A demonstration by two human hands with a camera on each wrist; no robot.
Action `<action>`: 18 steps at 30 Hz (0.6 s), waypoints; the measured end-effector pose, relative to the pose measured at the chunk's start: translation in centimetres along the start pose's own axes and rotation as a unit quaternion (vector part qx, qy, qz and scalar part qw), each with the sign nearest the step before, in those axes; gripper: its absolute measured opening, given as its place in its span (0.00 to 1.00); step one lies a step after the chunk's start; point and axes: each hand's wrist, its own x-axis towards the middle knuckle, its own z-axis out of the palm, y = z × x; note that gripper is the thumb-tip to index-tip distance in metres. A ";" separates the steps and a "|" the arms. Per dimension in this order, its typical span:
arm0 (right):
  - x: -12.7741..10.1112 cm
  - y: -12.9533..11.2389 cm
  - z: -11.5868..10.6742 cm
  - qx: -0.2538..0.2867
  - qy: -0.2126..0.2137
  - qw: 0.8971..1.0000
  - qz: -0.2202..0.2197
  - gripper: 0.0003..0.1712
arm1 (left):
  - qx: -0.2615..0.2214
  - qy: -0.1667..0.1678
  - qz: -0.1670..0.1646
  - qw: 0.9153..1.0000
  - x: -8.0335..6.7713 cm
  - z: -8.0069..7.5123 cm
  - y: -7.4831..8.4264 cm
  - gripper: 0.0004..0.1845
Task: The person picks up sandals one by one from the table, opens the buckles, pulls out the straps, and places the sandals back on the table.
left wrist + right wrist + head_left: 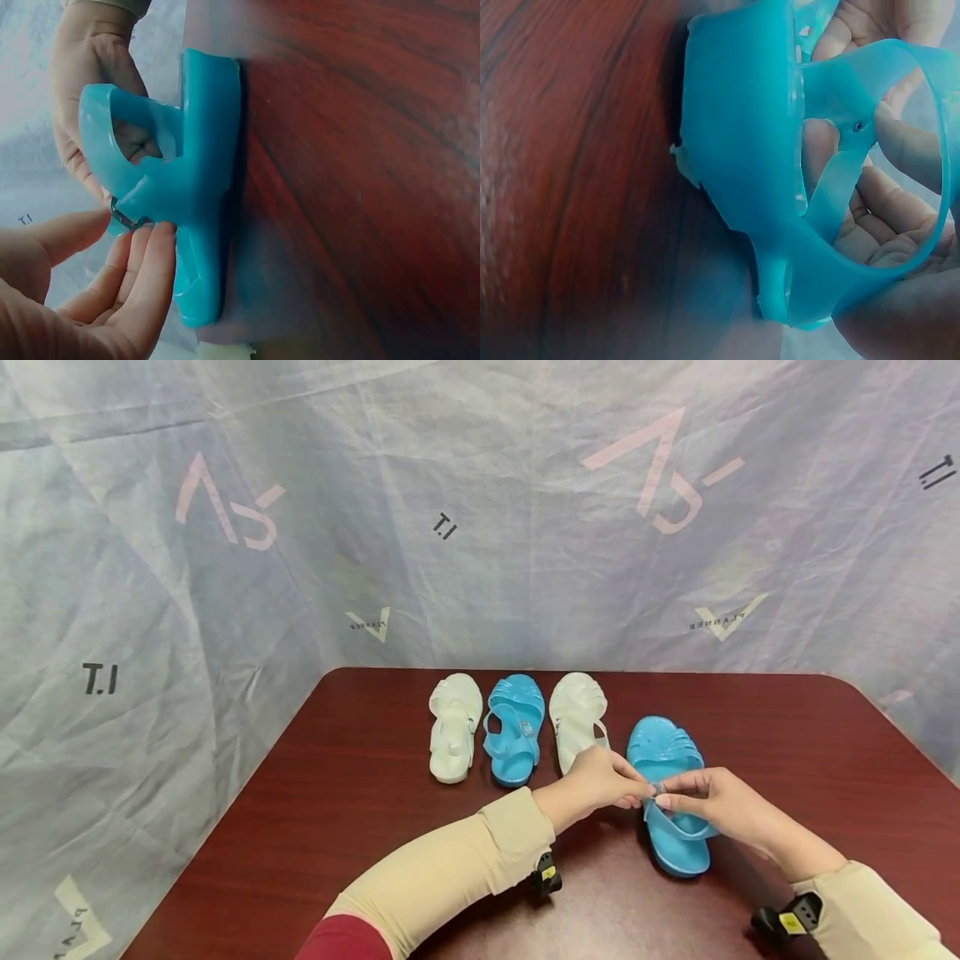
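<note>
A blue jelly sandal (681,858) rests on the table at the right, its toe towards the back. My left hand (600,779) pinches the strap end at the small metal buckle (126,216) on the sandal's side. From the other side, my right hand (726,803) holds the ankle strap (101,142) close to that buckle, thumb and fingertips meeting the left hand's. In the right wrist view the strap loops up over the footbed, and a small rivet (858,127) shows on the side piece. Fingers partly hide the buckle in the head view.
To the left on the dark red table (337,827) stand a white sandal (452,756), another blue sandal (514,767) and a second white sandal (576,692), side by side. My left hand overlaps the last one's heel. A grey printed cloth (480,568) hangs behind the table.
</note>
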 end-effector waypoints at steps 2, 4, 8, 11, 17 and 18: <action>0.1 0.0 -0.1 0.002 -0.007 1.000 -0.004 0.23 | 0.046 0.015 0.020 0.999 0.0 0.1 0.2 0.05; 0.2 -0.1 -0.2 0.003 -0.013 1.000 -0.008 0.23 | 0.099 0.030 0.045 0.994 0.0 0.1 0.4 0.06; 0.2 -0.1 -0.4 0.006 -0.016 1.000 -0.009 0.21 | 0.161 0.043 0.091 0.982 0.0 0.2 0.7 0.05; 0.1 -0.1 -0.4 0.005 -0.014 1.000 -0.009 0.20 | 0.166 0.044 0.106 0.979 0.1 0.4 0.7 0.05; 0.1 0.0 0.0 0.008 -0.012 1.000 -0.018 0.17 | 0.193 0.045 0.152 0.968 0.4 0.6 0.7 0.05; 0.2 0.0 0.0 0.009 -0.013 1.000 -0.020 0.16 | 0.202 0.044 0.163 0.965 0.5 0.6 0.8 0.05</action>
